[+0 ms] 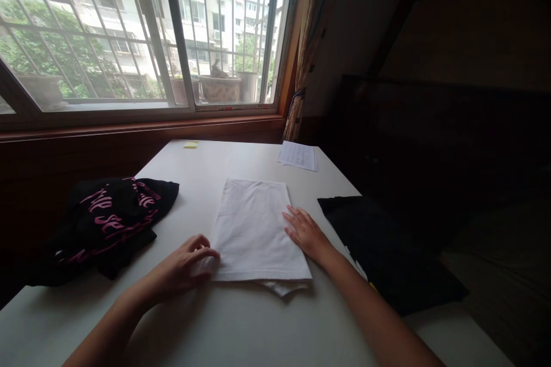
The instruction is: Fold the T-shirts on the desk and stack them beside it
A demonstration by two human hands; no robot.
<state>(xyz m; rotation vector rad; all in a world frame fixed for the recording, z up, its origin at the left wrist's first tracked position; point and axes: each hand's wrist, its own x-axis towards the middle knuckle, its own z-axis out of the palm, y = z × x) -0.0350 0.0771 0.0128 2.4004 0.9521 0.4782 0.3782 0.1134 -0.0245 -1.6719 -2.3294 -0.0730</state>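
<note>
A white T-shirt (258,229), folded into a rough rectangle, lies on the white table in front of me. A small flap of its fabric pokes out from under the near edge. At the near left corner my left hand (196,261) has its fingers curled in a pinch on the edge of the cloth; its thumb is partly in shadow. My right hand (305,232) rests flat along the right edge, fingers spread over the fabric.
On the table's left lies a crumpled black garment (116,212) with pink lettering. A dark folded garment (387,252) lies at the right edge. Printed papers (298,156) and yellow sticky notes (191,144) sit at the far end of the table (232,155), below a barred window.
</note>
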